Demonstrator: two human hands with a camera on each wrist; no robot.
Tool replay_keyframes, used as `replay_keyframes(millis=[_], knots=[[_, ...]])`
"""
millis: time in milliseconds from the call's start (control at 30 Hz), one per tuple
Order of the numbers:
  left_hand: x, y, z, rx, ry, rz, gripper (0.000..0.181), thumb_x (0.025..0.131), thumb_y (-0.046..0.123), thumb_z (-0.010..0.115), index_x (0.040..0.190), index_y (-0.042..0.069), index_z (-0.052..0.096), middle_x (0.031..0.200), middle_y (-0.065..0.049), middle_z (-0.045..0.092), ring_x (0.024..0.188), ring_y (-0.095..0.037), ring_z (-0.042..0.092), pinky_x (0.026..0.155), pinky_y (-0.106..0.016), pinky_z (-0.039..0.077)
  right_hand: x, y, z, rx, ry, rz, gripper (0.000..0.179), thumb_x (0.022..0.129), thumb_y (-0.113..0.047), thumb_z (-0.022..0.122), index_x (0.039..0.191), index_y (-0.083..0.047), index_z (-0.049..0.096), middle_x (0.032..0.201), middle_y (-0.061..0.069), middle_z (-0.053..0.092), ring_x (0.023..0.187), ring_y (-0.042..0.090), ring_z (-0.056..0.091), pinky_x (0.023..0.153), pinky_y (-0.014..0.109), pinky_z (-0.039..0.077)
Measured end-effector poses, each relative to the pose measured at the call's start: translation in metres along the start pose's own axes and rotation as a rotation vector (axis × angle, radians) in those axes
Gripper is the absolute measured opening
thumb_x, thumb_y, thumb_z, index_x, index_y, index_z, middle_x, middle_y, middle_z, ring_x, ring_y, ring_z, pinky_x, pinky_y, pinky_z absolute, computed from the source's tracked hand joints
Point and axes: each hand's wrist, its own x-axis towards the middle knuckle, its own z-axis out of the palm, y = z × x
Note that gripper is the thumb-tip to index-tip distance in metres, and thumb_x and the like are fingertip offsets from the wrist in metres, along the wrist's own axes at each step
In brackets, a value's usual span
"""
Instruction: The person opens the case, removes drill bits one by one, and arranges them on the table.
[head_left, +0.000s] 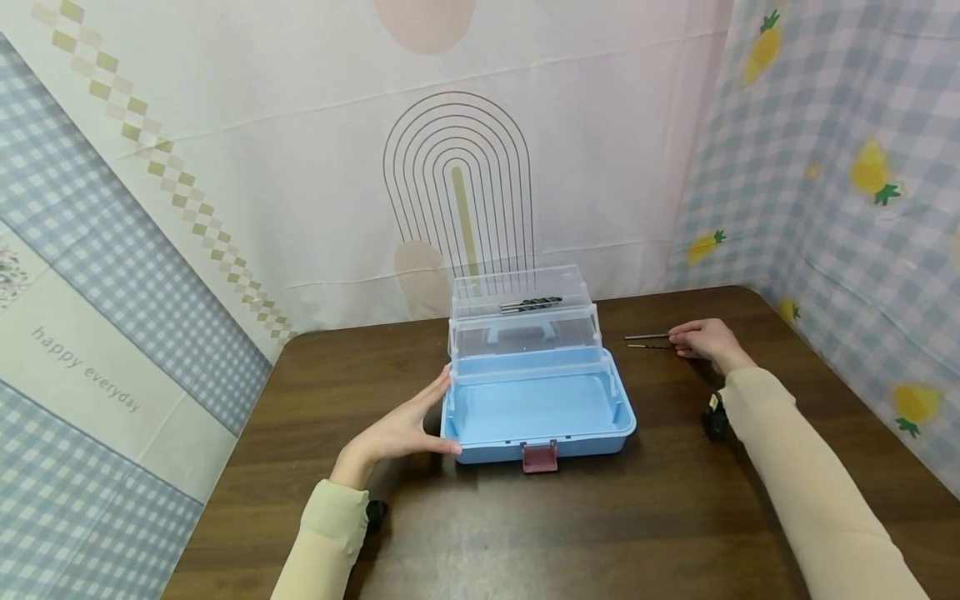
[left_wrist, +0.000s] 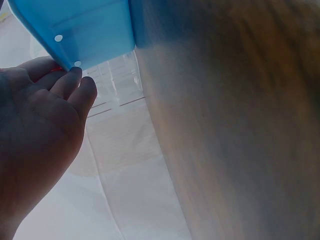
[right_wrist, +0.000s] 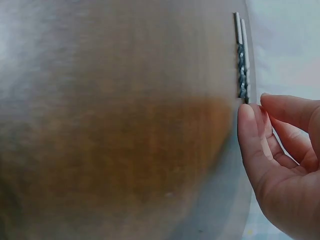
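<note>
A light blue toolbox (head_left: 536, 446) stands with its clear lid and trays raised at the back. Several drill bits (head_left: 531, 305) lie in a raised clear tray. My left hand (head_left: 397, 429) is spread against the box's left side, its thumb at the front corner and its fingers farther back. The left wrist view shows the fingertips against the blue wall (left_wrist: 95, 30). To the right of the box, two thin drill bits (right_wrist: 241, 65) lie side by side on the table. Thumb and fingertips of my right hand (head_left: 707, 343) pinch the end of one.
The dark wooden table (head_left: 600, 533) ends at a wall hung with patterned cloth (head_left: 337, 208). A dark red latch (head_left: 539, 457) hangs folded out at the box's front. A white handle-shaped part (head_left: 522, 333) shows through the clear lid.
</note>
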Motion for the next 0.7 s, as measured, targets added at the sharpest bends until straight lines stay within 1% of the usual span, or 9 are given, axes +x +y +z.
replay_keyframes(millis=[100, 167, 267, 333, 400, 500, 600, 633, 700], knots=[[0.0, -0.001, 0.0, 0.001, 0.0, 0.001, 0.12, 0.079, 0.05, 0.084, 0.162, 0.032, 0.001, 0.168, 0.015, -0.006, 0.152, -0.011, 0.004, 0.12, -0.05, 0.018, 0.001, -0.006, -0.003, -0.024, 0.004, -0.002, 0.038, 0.104, -0.004, 0.051, 0.133, 0.02, 0.051, 0.115, 0.02, 0.068, 0.084, 0.005, 0.064, 0.078, 0.027, 0.057], [0.0, -0.001, 0.0, 0.001, 0.002, 0.0, 0.119, 0.079, 0.05, 0.084, 0.162, 0.032, 0.001, 0.168, 0.015, -0.006, 0.152, -0.012, 0.004, 0.12, -0.051, 0.018, 0.003, -0.011, -0.004, -0.05, 0.004, -0.013, 0.038, 0.104, -0.005, 0.051, 0.133, 0.02, 0.051, 0.12, 0.024, 0.066, 0.089, 0.01, 0.065, 0.082, 0.029, 0.057], [0.001, -0.001, 0.0, 0.002, 0.003, -0.007, 0.119, 0.079, 0.051, 0.084, 0.162, 0.033, 0.001, 0.167, 0.019, -0.006, 0.152, -0.011, 0.004, 0.12, -0.05, 0.018, 0.006, -0.021, -0.006, -0.089, 0.003, -0.039, 0.039, 0.105, -0.007, 0.051, 0.134, 0.018, 0.051, 0.125, 0.026, 0.064, 0.103, 0.024, 0.066, 0.089, 0.037, 0.056], [0.001, 0.0, 0.0, 0.001, 0.002, -0.009, 0.119, 0.079, 0.051, 0.084, 0.162, 0.033, 0.001, 0.166, 0.02, -0.006, 0.152, -0.011, 0.004, 0.12, -0.05, 0.018, 0.009, -0.029, -0.007, -0.109, 0.003, -0.053, 0.04, 0.105, -0.01, 0.051, 0.134, 0.017, 0.052, 0.128, 0.027, 0.062, 0.112, 0.034, 0.063, 0.094, 0.043, 0.053], [0.001, 0.0, 0.0, 0.001, 0.001, -0.01, 0.119, 0.079, 0.051, 0.084, 0.162, 0.033, 0.001, 0.166, 0.02, -0.006, 0.152, -0.011, 0.004, 0.12, -0.05, 0.018, 0.012, -0.038, -0.007, -0.121, 0.0, -0.058, 0.041, 0.105, -0.012, 0.05, 0.135, 0.016, 0.052, 0.131, 0.028, 0.059, 0.117, 0.037, 0.059, 0.098, 0.047, 0.05], [0.0, -0.001, 0.0, 0.002, -0.001, -0.008, 0.119, 0.079, 0.051, 0.084, 0.162, 0.032, 0.001, 0.166, 0.019, -0.006, 0.152, -0.011, 0.004, 0.12, -0.05, 0.018, 0.015, -0.053, -0.008, -0.135, -0.003, -0.068, 0.041, 0.106, -0.014, 0.051, 0.136, 0.013, 0.053, 0.135, 0.03, 0.055, 0.106, 0.027, 0.065, 0.097, 0.046, 0.051], [0.0, -0.001, 0.0, 0.006, 0.001, -0.01, 0.119, 0.079, 0.051, 0.084, 0.162, 0.032, 0.001, 0.166, 0.019, -0.006, 0.152, -0.01, 0.004, 0.12, -0.049, 0.018, 0.018, -0.068, -0.007, -0.153, -0.008, -0.096, 0.041, 0.106, -0.014, 0.051, 0.135, 0.013, 0.054, 0.135, 0.032, 0.054, 0.088, 0.009, 0.063, 0.09, 0.035, 0.055], [0.0, -0.001, 0.0, 0.007, 0.001, -0.009, 0.119, 0.079, 0.05, 0.084, 0.162, 0.032, 0.001, 0.166, 0.018, -0.006, 0.152, -0.011, 0.004, 0.12, -0.05, 0.018, 0.019, -0.074, -0.007, -0.152, -0.007, -0.111, 0.041, 0.106, -0.014, 0.051, 0.135, 0.014, 0.054, 0.135, 0.033, 0.054, 0.084, 0.005, 0.062, 0.086, 0.031, 0.055], [0.001, -0.001, 0.0, 0.009, 0.005, -0.009, 0.119, 0.079, 0.051, 0.084, 0.162, 0.031, 0.001, 0.167, 0.017, -0.006, 0.152, -0.011, 0.004, 0.12, -0.05, 0.018, 0.021, -0.084, -0.005, -0.147, -0.01, -0.136, 0.041, 0.105, -0.014, 0.052, 0.135, 0.015, 0.054, 0.134, 0.033, 0.053, 0.082, 0.003, 0.06, 0.081, 0.025, 0.055]])
